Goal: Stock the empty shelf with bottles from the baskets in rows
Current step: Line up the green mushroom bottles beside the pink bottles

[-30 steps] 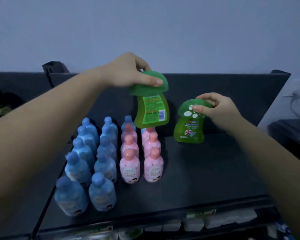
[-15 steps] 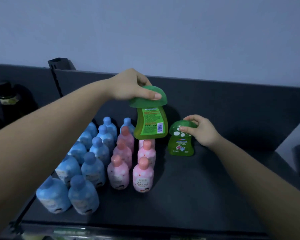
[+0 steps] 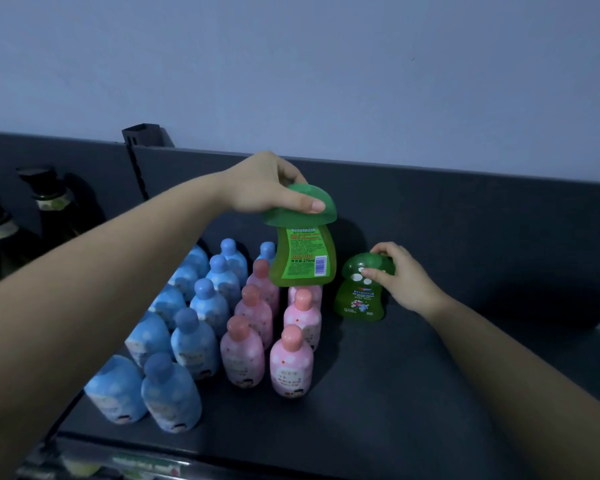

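My left hand (image 3: 269,187) grips the cap of a green mushroom-shaped bottle (image 3: 303,259) and holds it in the air above the back of the pink rows, its barcode label facing me. My right hand (image 3: 400,277) holds the spotted cap of a second green mushroom bottle (image 3: 359,299), which stands on the dark shelf (image 3: 413,393) near the back, just right of the pink bottles. Two rows of pink bottles (image 3: 291,362) and two rows of blue bottles (image 3: 187,341) stand on the left part of the shelf.
The shelf's dark back panel (image 3: 465,209) runs behind the bottles, with a grey wall above. Dark bottles (image 3: 45,202) stand on the neighbouring shelf section at far left. A black bracket (image 3: 142,135) sticks up at the divider. A lower shelf with goods (image 3: 136,467) shows at the bottom edge.
My right hand has set the spotted green bottle down toward the back of the shelf. My left hand keeps its bottle raised. The camera has tilted up and moved closer.
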